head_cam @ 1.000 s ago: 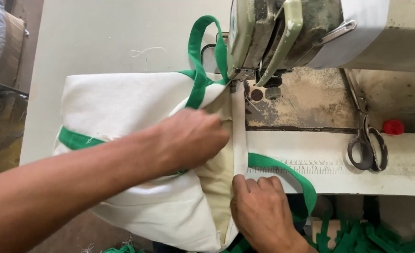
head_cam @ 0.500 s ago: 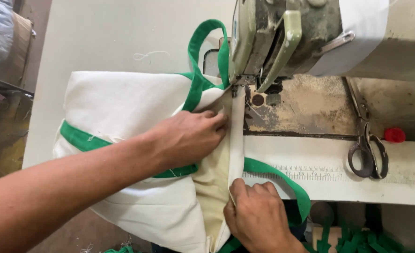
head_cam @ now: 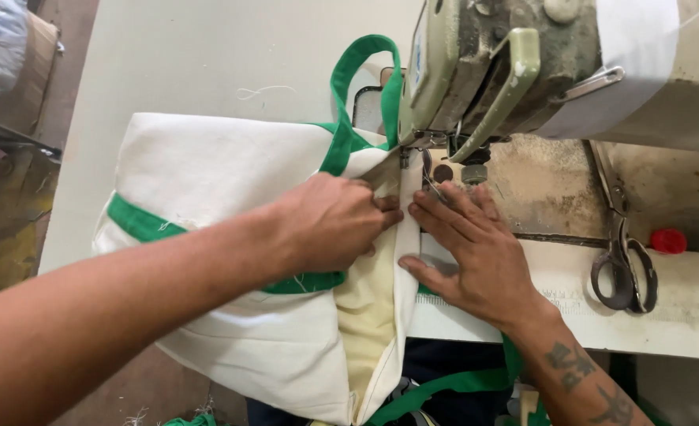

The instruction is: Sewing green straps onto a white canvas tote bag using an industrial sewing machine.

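1. White canvas with green webbing makes up the bag (head_cam: 215,197), which lies across the near-left part of the sewing table (head_cam: 168,55) and hangs over its front edge; one green handle loop (head_cam: 363,79) curves up beside the machine head (head_cam: 491,71).
2. The left hand (head_cam: 334,225) lies flat on the bag, fingers curled lightly against the folded seam edge (head_cam: 401,237); it grips nothing, only presses the cloth down.
3. The right hand (head_cam: 476,252) is spread open, palm down, fingers pointing at the presser foot (head_cam: 420,154); it too clamps nothing and rests on the seam strip and the machine bed.
4. Judged from this, the step in hand is stitching: the seam sits under the foot and both hands guide it.
5. The next move would call for even pressure from both palms, the fold kept straight, and fingertips kept clear of the needle.
6. Scissors (head_cam: 622,260) and a small red cap (head_cam: 669,241) lie towards the right edge of the table, well apart from the hands.
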